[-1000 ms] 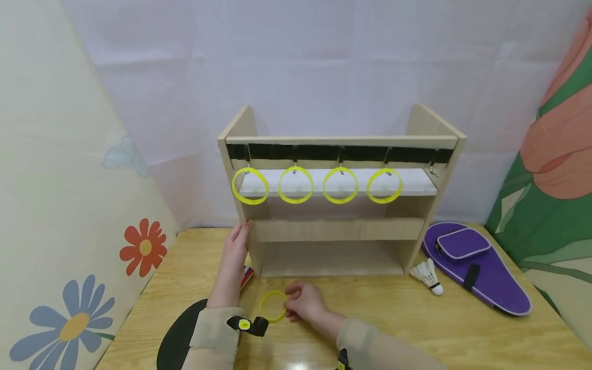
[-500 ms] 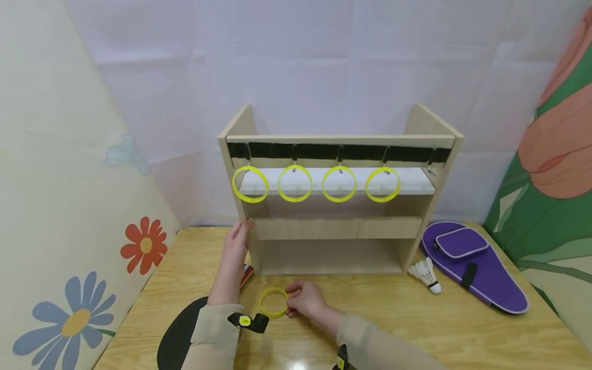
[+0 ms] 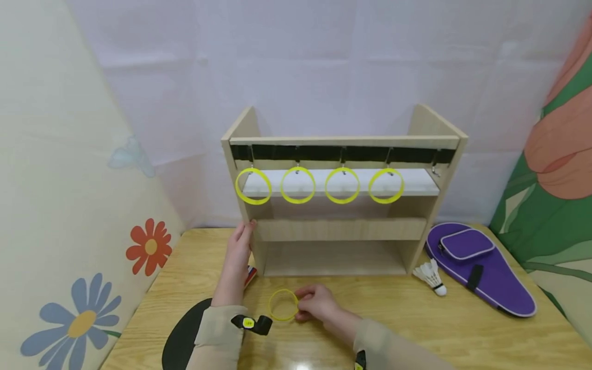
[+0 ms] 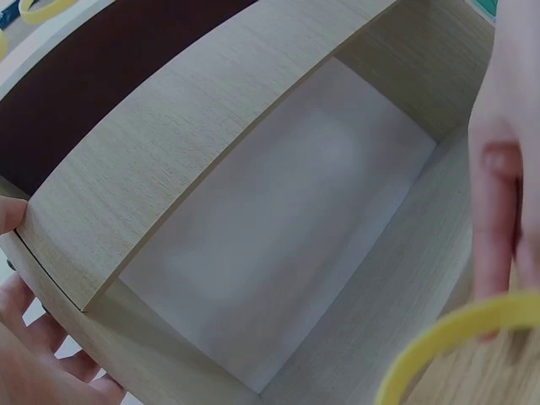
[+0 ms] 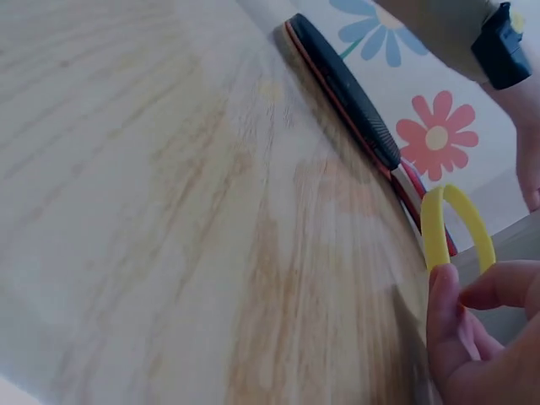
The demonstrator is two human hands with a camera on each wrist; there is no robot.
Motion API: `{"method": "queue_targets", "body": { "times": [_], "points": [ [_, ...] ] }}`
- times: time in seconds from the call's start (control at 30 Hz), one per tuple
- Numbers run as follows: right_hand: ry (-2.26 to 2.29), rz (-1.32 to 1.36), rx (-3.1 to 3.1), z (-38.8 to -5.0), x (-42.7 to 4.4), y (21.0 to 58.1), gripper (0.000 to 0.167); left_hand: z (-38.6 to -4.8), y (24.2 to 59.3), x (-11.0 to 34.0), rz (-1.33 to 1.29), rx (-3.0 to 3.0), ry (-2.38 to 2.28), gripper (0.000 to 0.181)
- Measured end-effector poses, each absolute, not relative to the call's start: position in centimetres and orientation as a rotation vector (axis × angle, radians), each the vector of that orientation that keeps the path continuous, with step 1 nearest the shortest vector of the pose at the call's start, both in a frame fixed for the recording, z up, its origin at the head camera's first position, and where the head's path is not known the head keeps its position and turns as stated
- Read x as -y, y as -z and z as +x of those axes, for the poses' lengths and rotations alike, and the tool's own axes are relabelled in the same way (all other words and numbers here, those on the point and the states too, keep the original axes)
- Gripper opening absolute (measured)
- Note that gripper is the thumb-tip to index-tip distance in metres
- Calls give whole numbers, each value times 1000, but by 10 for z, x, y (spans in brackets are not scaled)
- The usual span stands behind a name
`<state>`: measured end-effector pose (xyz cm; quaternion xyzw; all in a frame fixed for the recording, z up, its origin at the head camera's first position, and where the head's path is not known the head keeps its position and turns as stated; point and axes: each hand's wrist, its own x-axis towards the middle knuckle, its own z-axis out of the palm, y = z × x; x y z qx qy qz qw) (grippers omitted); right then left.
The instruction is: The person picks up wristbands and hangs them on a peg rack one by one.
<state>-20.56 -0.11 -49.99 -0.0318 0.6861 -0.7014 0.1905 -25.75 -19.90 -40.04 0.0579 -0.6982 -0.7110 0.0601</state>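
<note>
My left hand (image 3: 238,249) grips the left side panel of a small wooden shelf unit (image 3: 339,230). In the left wrist view its thumb (image 4: 10,214) lies at the panel's front and the fingers (image 4: 51,346) reach around the outside. Low over the table in front of the unit, my right hand (image 3: 319,303) pinches a thin yellow ring (image 3: 270,310). In the right wrist view, thumb and fingers hold the lower part of this ring (image 5: 434,228). Several similar yellow rings, the leftmost ring (image 3: 254,202) among them, hang from hooks along the black strip (image 3: 319,152).
Another hook (image 3: 435,170) sits at the strip's right end. A black table tennis paddle (image 3: 185,336) lies left on the wooden table (image 3: 384,324), partly behind my left forearm. To the unit's right lie a shuttlecock (image 3: 431,278) and a purple paddle case (image 3: 495,280).
My right hand has shifted slightly to the right with the yellow ring, whose tilt has changed a little. The left hand keeps its place on the shelf unit; the head view has moved slightly.
</note>
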Motion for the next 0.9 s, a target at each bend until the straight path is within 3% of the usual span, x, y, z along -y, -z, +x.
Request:
{"method": "queue_targets", "body": {
  "times": [0.7,0.9],
  "points": [
    [2104,-131,-1755,-200,-69,453,53,-259,404,196,181,2108,2177,54],
    [2162,-157,-1738,-202,-85,429,49,-256,400,199,175,2151,2147,56]
  ]
}}
